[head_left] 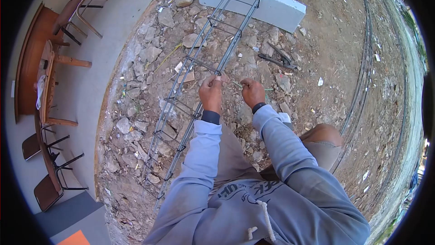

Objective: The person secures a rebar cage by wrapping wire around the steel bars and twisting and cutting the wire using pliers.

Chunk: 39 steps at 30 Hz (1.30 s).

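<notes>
A long rebar cage [234, 45], made of steel bars with cross ties, slants from the top of the view to the lower left. My left hand [211, 96] is closed, its fingertips pinching at a joint of the cage where a cross tie meets the near bars. Just right of it, my right hand [253, 93] is curled closed, apart from the cage. A thin green strand [237, 84] shows on both sides of the right fist and seems to pass through it. Beyond the hands, dark pincers [280, 58] lie on the ground with their handles apart.
Behind the cage lies a pale block [252, 4]. Broken stones [151, 54] cover the dirt around it. Long dark bars [362, 54] run along the right. On the left, a concrete floor [106, 32] holds chairs [49, 192] and a wooden table [53, 86]. My bent knee [322, 137] is at right.
</notes>
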Each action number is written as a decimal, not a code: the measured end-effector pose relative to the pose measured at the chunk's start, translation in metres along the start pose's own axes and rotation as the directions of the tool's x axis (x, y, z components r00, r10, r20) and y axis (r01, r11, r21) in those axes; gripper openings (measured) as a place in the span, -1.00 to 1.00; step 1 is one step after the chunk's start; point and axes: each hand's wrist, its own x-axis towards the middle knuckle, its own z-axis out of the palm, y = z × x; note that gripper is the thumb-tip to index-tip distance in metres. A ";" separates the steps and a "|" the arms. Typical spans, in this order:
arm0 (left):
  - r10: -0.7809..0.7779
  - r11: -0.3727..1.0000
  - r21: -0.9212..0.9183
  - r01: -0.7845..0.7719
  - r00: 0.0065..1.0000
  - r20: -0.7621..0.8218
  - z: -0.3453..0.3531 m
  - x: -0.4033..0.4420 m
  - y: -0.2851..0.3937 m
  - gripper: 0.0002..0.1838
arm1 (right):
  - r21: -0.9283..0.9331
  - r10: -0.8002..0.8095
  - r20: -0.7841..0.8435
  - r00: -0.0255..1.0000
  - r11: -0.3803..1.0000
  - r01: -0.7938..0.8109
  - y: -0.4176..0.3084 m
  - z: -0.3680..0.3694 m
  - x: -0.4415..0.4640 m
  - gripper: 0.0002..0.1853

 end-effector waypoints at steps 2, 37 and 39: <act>0.132 0.981 0.154 -0.116 0.986 -0.098 0.000 -0.006 0.006 -0.72 | -0.015 0.011 0.045 0.999 1.000 -0.011 0.004 0.004 0.012 -0.82; -0.027 0.995 0.098 0.029 0.999 -0.021 -0.001 0.033 0.003 -0.67 | 0.535 -0.152 0.820 0.552 0.548 -0.643 -0.014 0.045 0.099 -0.81; -0.007 1.000 -0.002 0.007 1.000 -0.003 -0.003 0.033 -0.001 -0.69 | 0.581 -0.099 0.689 0.718 0.668 -0.465 -0.019 0.050 0.089 -0.82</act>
